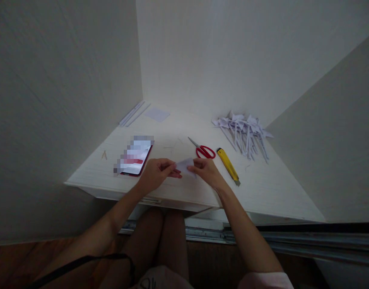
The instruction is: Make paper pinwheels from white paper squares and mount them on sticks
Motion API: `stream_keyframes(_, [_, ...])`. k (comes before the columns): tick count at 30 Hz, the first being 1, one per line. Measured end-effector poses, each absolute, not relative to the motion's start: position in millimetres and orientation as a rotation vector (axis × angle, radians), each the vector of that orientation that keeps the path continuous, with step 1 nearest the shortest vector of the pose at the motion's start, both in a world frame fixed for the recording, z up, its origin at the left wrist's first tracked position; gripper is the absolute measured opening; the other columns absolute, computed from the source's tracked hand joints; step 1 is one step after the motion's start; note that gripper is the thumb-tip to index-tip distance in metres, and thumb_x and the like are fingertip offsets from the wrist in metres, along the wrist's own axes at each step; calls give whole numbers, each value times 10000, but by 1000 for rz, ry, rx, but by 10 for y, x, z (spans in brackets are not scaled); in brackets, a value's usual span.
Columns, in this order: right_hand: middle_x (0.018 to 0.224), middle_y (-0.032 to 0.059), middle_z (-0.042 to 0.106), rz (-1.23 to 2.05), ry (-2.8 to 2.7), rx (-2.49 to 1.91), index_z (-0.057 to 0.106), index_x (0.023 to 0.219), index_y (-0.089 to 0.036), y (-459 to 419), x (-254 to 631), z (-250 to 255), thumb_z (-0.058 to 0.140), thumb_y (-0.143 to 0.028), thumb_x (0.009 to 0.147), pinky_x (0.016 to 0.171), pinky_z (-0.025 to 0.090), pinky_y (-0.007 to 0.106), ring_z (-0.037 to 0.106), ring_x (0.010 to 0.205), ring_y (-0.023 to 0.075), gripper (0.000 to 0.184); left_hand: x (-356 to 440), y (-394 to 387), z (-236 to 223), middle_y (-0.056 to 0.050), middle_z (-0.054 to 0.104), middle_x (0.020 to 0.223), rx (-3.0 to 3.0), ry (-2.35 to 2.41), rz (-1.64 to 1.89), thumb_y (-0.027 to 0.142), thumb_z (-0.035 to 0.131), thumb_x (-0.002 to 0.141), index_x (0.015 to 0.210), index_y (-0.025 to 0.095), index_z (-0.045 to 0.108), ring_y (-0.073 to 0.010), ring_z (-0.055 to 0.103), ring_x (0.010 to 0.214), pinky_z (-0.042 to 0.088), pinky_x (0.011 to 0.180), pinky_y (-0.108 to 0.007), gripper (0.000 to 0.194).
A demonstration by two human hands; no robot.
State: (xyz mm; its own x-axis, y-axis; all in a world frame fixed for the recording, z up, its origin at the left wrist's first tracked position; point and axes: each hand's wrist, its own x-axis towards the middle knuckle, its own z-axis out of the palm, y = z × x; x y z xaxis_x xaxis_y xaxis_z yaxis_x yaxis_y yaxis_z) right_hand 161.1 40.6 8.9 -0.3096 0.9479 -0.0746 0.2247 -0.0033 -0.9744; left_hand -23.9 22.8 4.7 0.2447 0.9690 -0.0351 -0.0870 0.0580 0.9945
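Note:
A small piece of white paper (185, 165) is held between my two hands, just above the front part of the white tabletop (172, 188). My left hand (159, 171) pinches its left end between thumb and fingers. On its right side, my right hand (204, 170) grips the paper with the thumb on top. Right behind my right hand lie scissors (206, 151) with red handles, blades pointing to the back left. To the right of that hand rests a yellow utility knife (228, 165), its metal end toward me.
A phone (136, 157) with a lit, partly blurred screen lies left of my left hand. White paper sticks (133, 113) and a paper square (157, 114) are at the back left. A pile of folded paper pinwheel-like shapes on sticks (244, 132) lies back right. Walls (202, 52) enclose the table.

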Motion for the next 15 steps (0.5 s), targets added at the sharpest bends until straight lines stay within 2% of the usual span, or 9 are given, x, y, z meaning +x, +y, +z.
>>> stream_keyframes(7, [688,64,708,1614,-1668,-1172,682,702,-136,315,1672,121,614,-435,707,646,462,286,626,624,160,306,-291,220,88,-74,693,647,1163,965,937,308,673,662,667,94,610,-198,673,607,566,626,-270,222])
stream_keyframes(10, [691,66,710,1758,-1621,-1137,666,739,-127,276,1685,102,631,-412,697,701,472,304,648,653,167,291,-294,221,106,-72,689,622,1143,1004,938,290,682,646,633,94,608,-190,669,576,562,598,-255,210])
stream_keyframes(15, [601,69,691,1898,-1540,-1150,629,694,-103,221,1733,68,666,-410,651,658,483,303,657,599,177,312,-301,219,108,-79,692,628,1089,996,921,280,693,626,656,99,602,-199,668,571,560,577,-259,205])
